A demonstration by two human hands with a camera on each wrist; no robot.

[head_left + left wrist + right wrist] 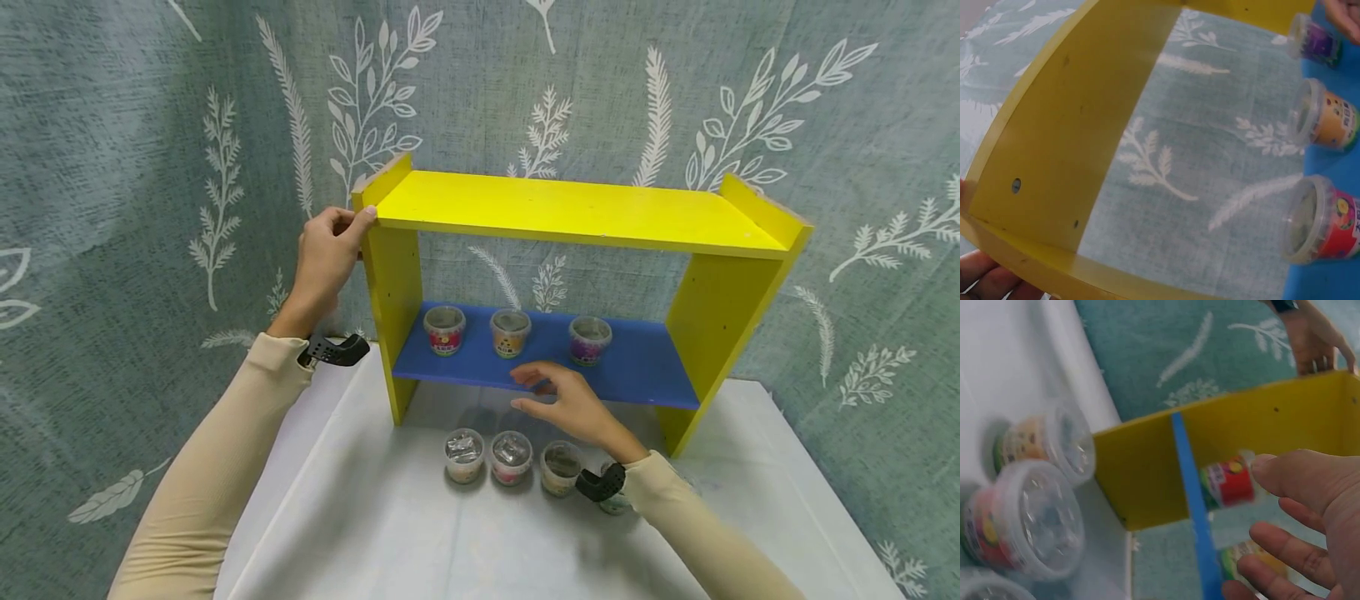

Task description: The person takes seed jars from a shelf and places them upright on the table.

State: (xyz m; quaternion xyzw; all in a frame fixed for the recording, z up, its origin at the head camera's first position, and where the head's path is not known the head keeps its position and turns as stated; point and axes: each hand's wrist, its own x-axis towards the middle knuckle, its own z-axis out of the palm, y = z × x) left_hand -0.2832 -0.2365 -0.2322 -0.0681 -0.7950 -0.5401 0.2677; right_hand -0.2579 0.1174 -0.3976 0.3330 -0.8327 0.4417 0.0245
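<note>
My left hand (327, 257) grips the upper left corner of a yellow shelf unit (570, 208), thumb on its front edge. In front of the unit's blue board (637, 358) hovers my right hand (566, 404), fingers spread and loosely bent, holding nothing. Three small clear-lidded plastic cups stand on that board: a red-labelled cup (445, 331) on the left, an orange-labelled cup (511, 333) in the middle and a purple-labelled cup (589, 341) on the right. In the right wrist view, the right thumb overlaps the red-labelled cup (1230, 482); I cannot tell whether they touch.
Several more cups line the white tablecloth (390, 508) before the unit, among them a cup with silvery contents (464, 455) and a pink-labelled cup (512, 458). The right wrist partly covers the rightmost cup (615, 502). Behind hangs a leaf-patterned green cloth (480, 100).
</note>
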